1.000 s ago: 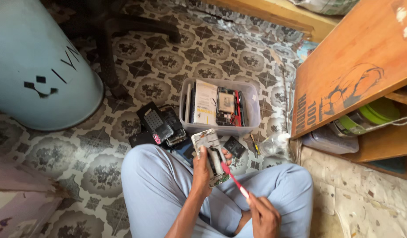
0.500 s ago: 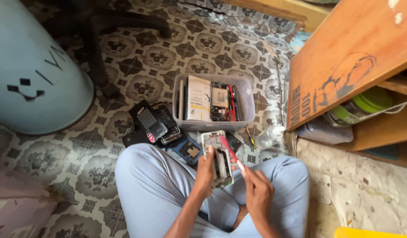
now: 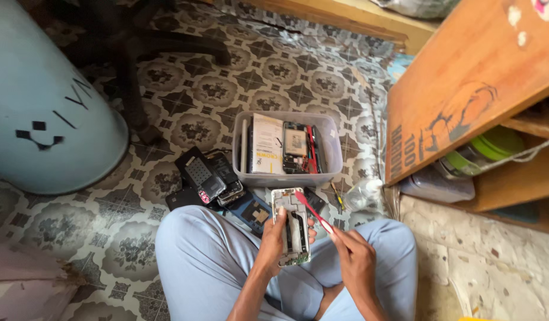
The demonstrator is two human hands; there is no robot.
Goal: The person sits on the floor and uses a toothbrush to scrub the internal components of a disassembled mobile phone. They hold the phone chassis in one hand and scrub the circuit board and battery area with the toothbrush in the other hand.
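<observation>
The opened phone (image 3: 291, 227) stands upright over my lap, between my knees, its back cover off so the pale frame, dark inner parts and bits of metal shielding show; the finer detail is too small to make out. My left hand (image 3: 274, 241) wraps it from the left side, fingers (image 3: 311, 223) curled round the far edge and thumb along the near edge, closed firmly on the frame. My right hand (image 3: 355, 261) pinches a thin red tool (image 3: 312, 210), fingers pressed together around its lower end, and the tool slants up and left so its tip lies on the upper part of the phone. My trousers (image 3: 197, 261) are a soft light blue cloth. Just ahead of my knees on the floor (image 3: 185, 101), which is tiled in a grey and cream flower pattern, stands a clear plastic box (image 3: 286, 148), rectangular with rounded corners, holding a white booklet, a phone board and red-handled tools on edge. To its left lies a heap of dark phones and covers (image 3: 212, 181), and a flat dark blue part sits beside my left knee. A big pale blue barrel (image 3: 42, 113) with black marks fills the left, smooth and rounded. On my right is a wooden shelf unit (image 3: 465, 89), orange-brown with a stencilled figure on its side.
</observation>
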